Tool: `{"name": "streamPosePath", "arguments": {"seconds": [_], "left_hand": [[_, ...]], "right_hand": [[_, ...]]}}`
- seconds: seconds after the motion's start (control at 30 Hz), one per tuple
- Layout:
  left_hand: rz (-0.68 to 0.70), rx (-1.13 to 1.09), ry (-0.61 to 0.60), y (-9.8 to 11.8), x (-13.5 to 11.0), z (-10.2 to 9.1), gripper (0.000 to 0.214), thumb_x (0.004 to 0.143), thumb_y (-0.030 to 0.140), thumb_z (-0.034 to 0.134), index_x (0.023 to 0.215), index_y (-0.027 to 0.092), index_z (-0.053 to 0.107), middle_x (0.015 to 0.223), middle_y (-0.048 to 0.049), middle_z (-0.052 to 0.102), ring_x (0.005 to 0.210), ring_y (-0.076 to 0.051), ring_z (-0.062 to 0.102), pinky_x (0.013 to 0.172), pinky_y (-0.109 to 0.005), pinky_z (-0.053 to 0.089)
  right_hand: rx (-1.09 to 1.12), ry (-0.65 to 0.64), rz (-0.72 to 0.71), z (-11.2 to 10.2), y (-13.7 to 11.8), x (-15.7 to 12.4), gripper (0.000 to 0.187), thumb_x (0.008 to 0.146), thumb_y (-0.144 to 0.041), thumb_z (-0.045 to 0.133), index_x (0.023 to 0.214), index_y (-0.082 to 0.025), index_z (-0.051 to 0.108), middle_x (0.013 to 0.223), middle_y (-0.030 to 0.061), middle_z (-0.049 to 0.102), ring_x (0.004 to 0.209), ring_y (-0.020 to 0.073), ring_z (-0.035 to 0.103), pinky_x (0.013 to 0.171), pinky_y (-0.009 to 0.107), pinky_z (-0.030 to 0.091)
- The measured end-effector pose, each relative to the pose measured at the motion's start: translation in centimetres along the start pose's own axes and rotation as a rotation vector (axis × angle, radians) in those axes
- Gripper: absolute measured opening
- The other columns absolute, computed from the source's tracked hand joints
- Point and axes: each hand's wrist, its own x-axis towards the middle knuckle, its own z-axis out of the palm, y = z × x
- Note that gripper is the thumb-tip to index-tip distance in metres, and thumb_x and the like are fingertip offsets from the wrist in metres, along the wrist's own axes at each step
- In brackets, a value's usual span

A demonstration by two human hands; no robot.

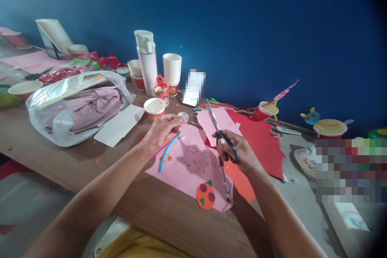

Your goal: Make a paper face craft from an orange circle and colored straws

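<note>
My right hand grips black-handled scissors, their blades pointing up and away from me. In my left hand the thumb and forefinger pinch a small piece of pink paper. Below that hand lie a blue strip and other coloured strips. A large pink sheet covered in scraps spreads beneath both hands. On its near edge sits an orange paper disc with dark spots and green triangles. A pen lies on the sheet, partly hidden by my right hand.
A paper cup, a thermos, stacked cups and a phone stand behind. Left is a clear plastic bag with cloth inside. Red paper and decorated cups, one an animal, are at right.
</note>
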Motion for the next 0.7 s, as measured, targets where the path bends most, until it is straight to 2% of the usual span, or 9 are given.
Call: {"name": "streamPosePath", "arguments": {"seconds": [0.2, 0.37, 0.7], "left_hand": [[-0.008, -0.002, -0.032, 0.0, -0.2, 0.3, 0.011, 0.064, 0.022, 0.070, 0.068, 0.013, 0.065, 0.057, 0.0006, 0.060, 0.051, -0.007, 0.052, 0.058, -0.023, 0.046], [-0.026, 0.017, -0.077, 0.3, -0.7, 0.7, 0.008, 0.067, 0.021, 0.067, 0.067, 0.013, 0.066, 0.055, 0.0007, 0.058, 0.052, -0.007, 0.052, 0.056, -0.021, 0.044], [-0.029, 0.005, -0.048, 0.8, -1.3, 1.0, 0.009, 0.067, 0.021, 0.068, 0.068, 0.013, 0.065, 0.058, 0.0011, 0.059, 0.051, -0.006, 0.052, 0.056, -0.020, 0.045]], "right_hand": [[0.021, 0.005, -0.017, 0.3, -0.2, -0.2, 0.042, 0.076, -0.049, 0.060, 0.102, -0.017, 0.052, 0.055, -0.0046, 0.049, 0.046, 0.0100, 0.045, 0.044, 0.023, 0.037], [-0.095, -0.084, -0.069, 1.1, -0.6, -0.4, 0.042, 0.076, -0.050, 0.056, 0.104, -0.019, 0.050, 0.068, -0.0014, 0.051, 0.060, 0.0122, 0.048, 0.054, 0.024, 0.041], [-0.070, -0.087, -0.006, 2.2, 0.5, -0.2, 0.042, 0.073, -0.048, 0.062, 0.103, -0.020, 0.054, 0.073, 0.0001, 0.051, 0.062, 0.0125, 0.049, 0.057, 0.026, 0.042]]}}
